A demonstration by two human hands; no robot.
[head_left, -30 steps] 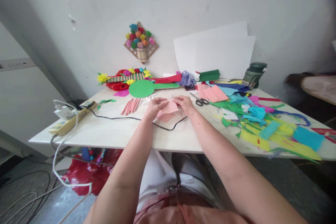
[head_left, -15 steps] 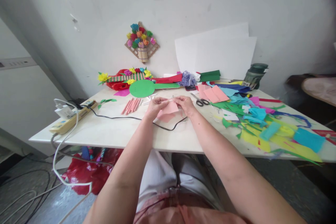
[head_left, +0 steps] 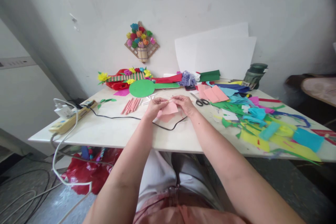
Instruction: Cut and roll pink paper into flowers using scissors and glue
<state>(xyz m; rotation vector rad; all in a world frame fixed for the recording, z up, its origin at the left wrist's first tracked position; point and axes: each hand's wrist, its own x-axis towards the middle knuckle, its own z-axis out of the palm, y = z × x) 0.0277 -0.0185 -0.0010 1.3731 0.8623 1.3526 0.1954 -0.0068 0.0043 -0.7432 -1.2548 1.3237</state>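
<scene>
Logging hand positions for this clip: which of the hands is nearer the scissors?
Right. The right hand is just left of the scissors; the left hand is farther left, across the held pink paper.

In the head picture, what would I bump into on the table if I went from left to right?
Power strip → green leaves → pink rolls → left hand → the pink paper being held → right hand → scissors → bottle → blue sheet near the right end.
</scene>
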